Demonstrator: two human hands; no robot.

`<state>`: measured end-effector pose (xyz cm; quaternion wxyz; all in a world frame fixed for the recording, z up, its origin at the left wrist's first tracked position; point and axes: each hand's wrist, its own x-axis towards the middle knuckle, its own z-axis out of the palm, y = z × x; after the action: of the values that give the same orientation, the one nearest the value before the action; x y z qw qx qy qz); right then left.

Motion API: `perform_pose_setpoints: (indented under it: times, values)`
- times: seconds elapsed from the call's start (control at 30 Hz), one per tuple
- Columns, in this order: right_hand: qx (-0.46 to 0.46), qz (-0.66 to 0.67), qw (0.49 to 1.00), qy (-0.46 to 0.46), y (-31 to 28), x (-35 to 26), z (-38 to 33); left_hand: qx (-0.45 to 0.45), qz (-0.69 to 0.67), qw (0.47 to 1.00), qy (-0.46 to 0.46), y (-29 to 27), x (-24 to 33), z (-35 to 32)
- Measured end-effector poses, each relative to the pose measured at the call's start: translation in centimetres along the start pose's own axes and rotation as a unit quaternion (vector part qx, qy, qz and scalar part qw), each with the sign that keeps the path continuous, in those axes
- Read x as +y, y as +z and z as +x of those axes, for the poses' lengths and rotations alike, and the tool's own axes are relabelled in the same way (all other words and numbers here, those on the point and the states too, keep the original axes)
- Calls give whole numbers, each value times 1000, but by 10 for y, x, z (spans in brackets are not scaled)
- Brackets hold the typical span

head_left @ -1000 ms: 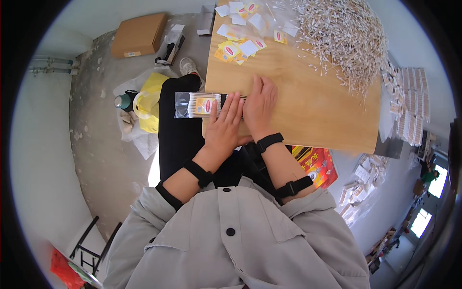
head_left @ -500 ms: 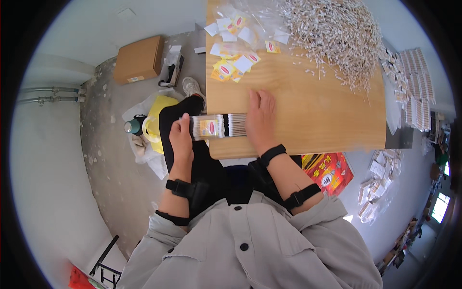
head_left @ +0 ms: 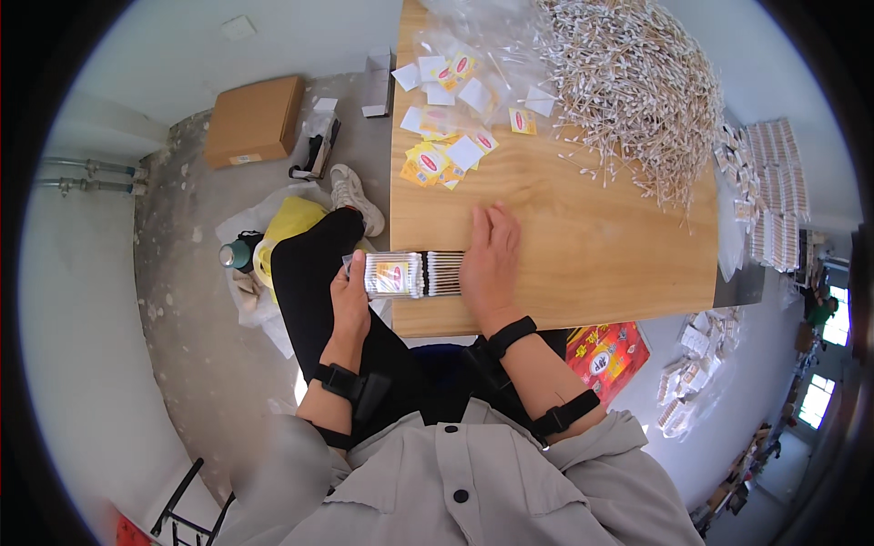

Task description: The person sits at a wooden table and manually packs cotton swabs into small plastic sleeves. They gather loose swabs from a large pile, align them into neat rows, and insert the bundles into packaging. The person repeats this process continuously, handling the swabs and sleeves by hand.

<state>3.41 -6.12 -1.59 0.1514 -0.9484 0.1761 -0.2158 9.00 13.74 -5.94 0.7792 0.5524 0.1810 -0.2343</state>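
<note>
A clear plastic pack of cotton swabs (head_left: 391, 275) with a yellow-and-white label card lies across the table's left edge. My left hand (head_left: 350, 296) is closed on its outer end, thumb along the side. Against the pack's other end is a row of cotton swabs (head_left: 443, 273) on something dark, with a narrow dark strip between them. My right hand (head_left: 490, 264) covers the right end of this row, palm down and fingers close together, tips bent toward the tabletop; its grip underneath is hidden. Beyond my hands, yellow and white label cards (head_left: 446, 159) lie scattered.
A large heap of loose cotton swabs (head_left: 633, 91) covers the far right of the wooden table (head_left: 601, 264). Clear plastic bags (head_left: 496, 45) lie at the far edge. Stacked packs (head_left: 778, 177) stand to the right. A cardboard box (head_left: 255, 123) and a yellow bag (head_left: 296, 218) are on the floor at left.
The whole view has shifted, so the table and hands appear lower. Both hands keep their places at the pack and the swab row, with little visible movement between them.
</note>
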Motion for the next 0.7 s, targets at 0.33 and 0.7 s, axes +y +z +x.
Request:
perform_pose_setpoints:
  times: [0.33,0.7]
  values:
    - [-18,8,1000,4,-1,-6,1,-2,7,1000,12,1,-1,0]
    - [-27,25,999,-7,8,-25,2,22,13,999,48,6,4,-5]
